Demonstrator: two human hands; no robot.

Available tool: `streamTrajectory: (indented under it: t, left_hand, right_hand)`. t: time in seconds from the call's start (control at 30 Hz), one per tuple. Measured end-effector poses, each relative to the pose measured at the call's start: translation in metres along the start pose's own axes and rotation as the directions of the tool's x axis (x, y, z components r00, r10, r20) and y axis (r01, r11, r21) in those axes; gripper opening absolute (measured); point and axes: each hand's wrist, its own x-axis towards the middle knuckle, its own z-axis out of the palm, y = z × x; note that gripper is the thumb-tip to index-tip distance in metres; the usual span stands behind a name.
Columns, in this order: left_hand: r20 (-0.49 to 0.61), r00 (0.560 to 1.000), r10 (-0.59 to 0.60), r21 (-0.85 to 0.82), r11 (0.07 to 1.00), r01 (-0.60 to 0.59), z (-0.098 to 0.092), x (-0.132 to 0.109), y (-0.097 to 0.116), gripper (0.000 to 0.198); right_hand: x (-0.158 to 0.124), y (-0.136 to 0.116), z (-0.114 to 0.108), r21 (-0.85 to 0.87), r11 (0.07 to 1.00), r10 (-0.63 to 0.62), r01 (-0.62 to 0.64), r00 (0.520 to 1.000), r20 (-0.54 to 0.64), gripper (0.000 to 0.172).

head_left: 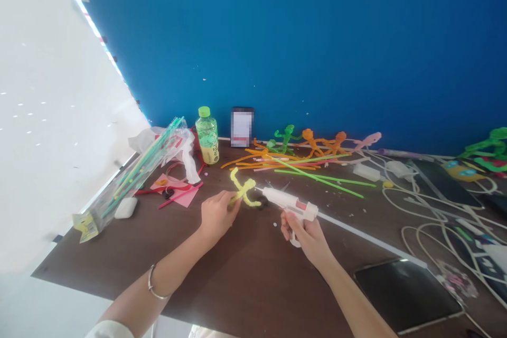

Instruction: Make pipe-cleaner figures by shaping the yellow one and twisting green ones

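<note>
My left hand (217, 215) is closed on a yellow pipe-cleaner figure (244, 188), pinching its lower part, with the head and two arms showing beyond the fingers. In my right hand (307, 232) is a white hot glue gun (283, 200), the fingers wrapped around its handle. A long pale glue stick (368, 237) sticks out of the gun's back and slants down to the right. The gun's nozzle points left at the yellow figure's head, very close to it; whether they touch I cannot tell.
Behind my hands lie orange pipe cleaners (237, 159) and green ones (336, 184). Finished figures in green (287, 140) and orange (311, 142) lean at the wall. A bottle (207, 137), a bagged bundle (146, 163), a black tablet (407, 293) and white cables (396, 206) surround the work area.
</note>
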Motion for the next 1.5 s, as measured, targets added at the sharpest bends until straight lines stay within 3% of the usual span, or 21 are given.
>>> streamTrajectory:
  t: [0.27,0.6,0.83,1.33,1.5]
  left_hand:
    - [0.013,1.0,-0.022,-0.033,0.999,0.023,0.0009,-0.0007,0.0019,0.017]
    - [-0.002,1.0,-0.02,-0.039,0.999,0.02,0.0002,-0.0006,0.0035,0.016]
    - [0.001,0.999,-0.036,-0.045,0.998,0.036,0.0,-0.0004,0.0036,0.017]
    - [0.007,1.0,-0.025,-0.059,0.998,0.026,0.0003,-0.0006,0.0035,0.018]
    - [0.008,0.999,-0.034,-0.064,0.997,0.035,0.0004,-0.0012,0.0036,0.016]
  right_hand:
    - [-0.0008,-0.001,0.0021,0.027,1.0,-0.009,0.009,1.0,-0.028,0.041]
    - [-0.0013,-0.0041,-0.0002,-0.105,0.994,0.013,-0.016,1.0,-0.028,0.051]
    - [0.0,0.0001,0.0011,0.042,0.999,-0.012,0.013,1.0,-0.021,0.044]
    - [0.0005,-0.0036,0.0025,-0.024,1.0,0.019,-0.02,1.0,-0.022,0.043]
    - [0.0006,0.0036,0.0034,-0.097,0.995,-0.037,0.033,0.999,-0.035,0.039]
